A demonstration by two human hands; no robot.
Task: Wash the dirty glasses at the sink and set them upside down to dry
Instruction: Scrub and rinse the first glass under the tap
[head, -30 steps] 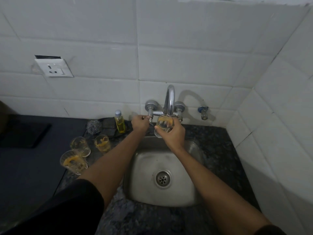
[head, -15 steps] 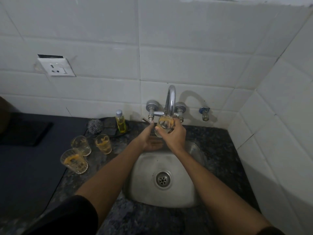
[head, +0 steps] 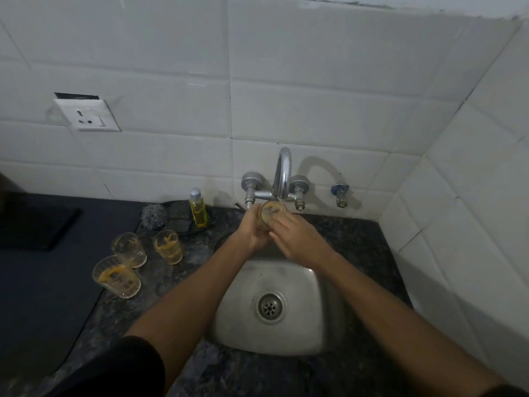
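Note:
A dirty glass [head: 270, 211] with orange residue sits under the spout of the chrome tap [head: 282, 174], above the steel sink [head: 286, 336]. My left hand [head: 253, 232] grips the glass from the left and below. My right hand [head: 297, 239] holds it from the right, fingers reaching over its rim. Three more dirty glasses stand on the dark counter left of the sink: one at the back left [head: 128, 249], one nearer the sink [head: 168, 247], and one closest to me [head: 116, 277], tilted.
A small bottle of yellow liquid [head: 197, 209] and a steel scrubber [head: 154, 216] sit by the wall left of the tap. A socket [head: 86, 115] is on the tiled wall. A tiled side wall closes in on the right.
My left hand left the tap handle, dropped toward the basin, then came up to grip the glass. My right hand shifted its hold over the rim.

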